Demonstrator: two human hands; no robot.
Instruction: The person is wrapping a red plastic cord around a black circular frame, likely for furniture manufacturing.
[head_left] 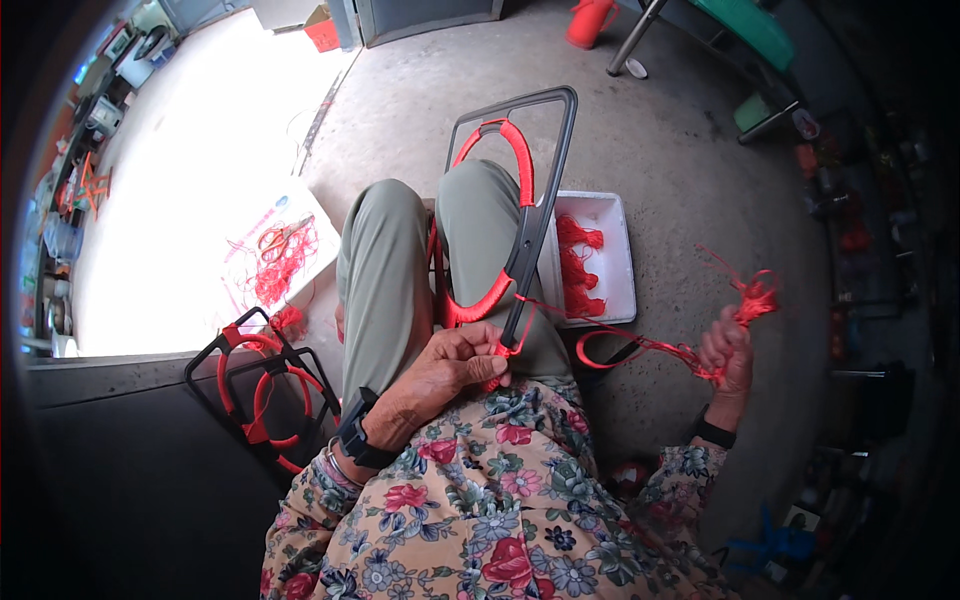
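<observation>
A black frame (528, 238) stands tilted across my lap, with a ring wrapped in red cord (523, 165) inside it. My left hand (462, 362) is closed on the frame's near end, thumb and fingers pinching it where red cord winds round. From there a strand of red cord (642, 344) runs right to my right hand (727, 352). That hand is raised out to the side, its fingers wrapped round a bundle of red cord (757, 300) that sticks out above the fist. The frame's lowest part is hidden behind my left hand.
A white box (622, 260) with red cord hanks stands beyond my right knee. On the left, scissors (285, 235) lie on loose red cord in brightly lit space. More black frames with red-wrapped rings (222, 385) rest at my left. A red bucket (592, 22) stands far ahead.
</observation>
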